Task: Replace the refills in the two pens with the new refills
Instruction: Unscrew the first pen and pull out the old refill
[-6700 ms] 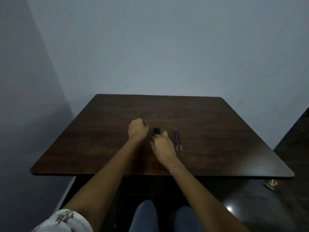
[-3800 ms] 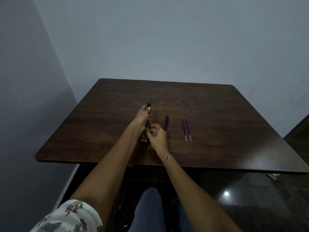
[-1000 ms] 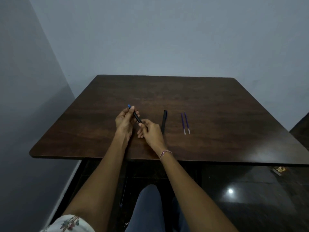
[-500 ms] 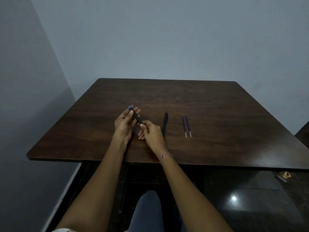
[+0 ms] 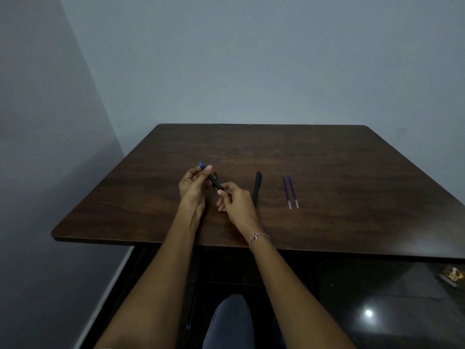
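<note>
Fingers of both my hands grip one pen (image 5: 213,179) above the table (image 5: 327,222): my left hand (image 5: 192,190) pinches the upper end near its blue tip, my right hand (image 5: 236,204) pinches the lower end, and the pen slants between them. Just right of my right hand, the second pen (image 5: 257,187) lies flat on the wood, untouched. Farther right of it, well clear of both hands, two purple refills (image 5: 290,191) lie side by side, parallel, pale ends toward me. A bracelet (image 5: 258,237) circles my right wrist.
</note>
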`<state>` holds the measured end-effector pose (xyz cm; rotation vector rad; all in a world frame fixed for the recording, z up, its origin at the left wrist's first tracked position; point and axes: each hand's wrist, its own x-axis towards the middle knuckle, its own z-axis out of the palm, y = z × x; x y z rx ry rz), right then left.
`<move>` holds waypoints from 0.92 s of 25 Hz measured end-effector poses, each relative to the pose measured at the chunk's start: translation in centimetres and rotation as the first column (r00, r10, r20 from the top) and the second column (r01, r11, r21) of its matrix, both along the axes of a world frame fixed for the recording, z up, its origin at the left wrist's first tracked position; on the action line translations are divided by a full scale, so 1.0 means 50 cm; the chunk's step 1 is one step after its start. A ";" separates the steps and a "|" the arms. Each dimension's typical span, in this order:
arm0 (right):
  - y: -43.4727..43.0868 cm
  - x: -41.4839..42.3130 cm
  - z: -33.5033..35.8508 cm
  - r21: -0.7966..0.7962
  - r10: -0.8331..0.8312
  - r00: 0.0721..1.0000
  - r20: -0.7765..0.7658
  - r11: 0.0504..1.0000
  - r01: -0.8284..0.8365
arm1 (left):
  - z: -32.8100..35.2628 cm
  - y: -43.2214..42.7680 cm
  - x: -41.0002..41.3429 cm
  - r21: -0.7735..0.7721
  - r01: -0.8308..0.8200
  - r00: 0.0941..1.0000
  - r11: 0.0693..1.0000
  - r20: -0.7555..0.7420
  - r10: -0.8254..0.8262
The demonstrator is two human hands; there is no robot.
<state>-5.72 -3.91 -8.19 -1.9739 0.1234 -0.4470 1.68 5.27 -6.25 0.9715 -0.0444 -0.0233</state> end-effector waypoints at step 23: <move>0.000 0.012 -0.007 0.008 -0.002 1.000 -0.012 1.000 0.002 | -0.005 0.007 0.008 -0.105 0.145 0.989 0.984 -0.004 -0.146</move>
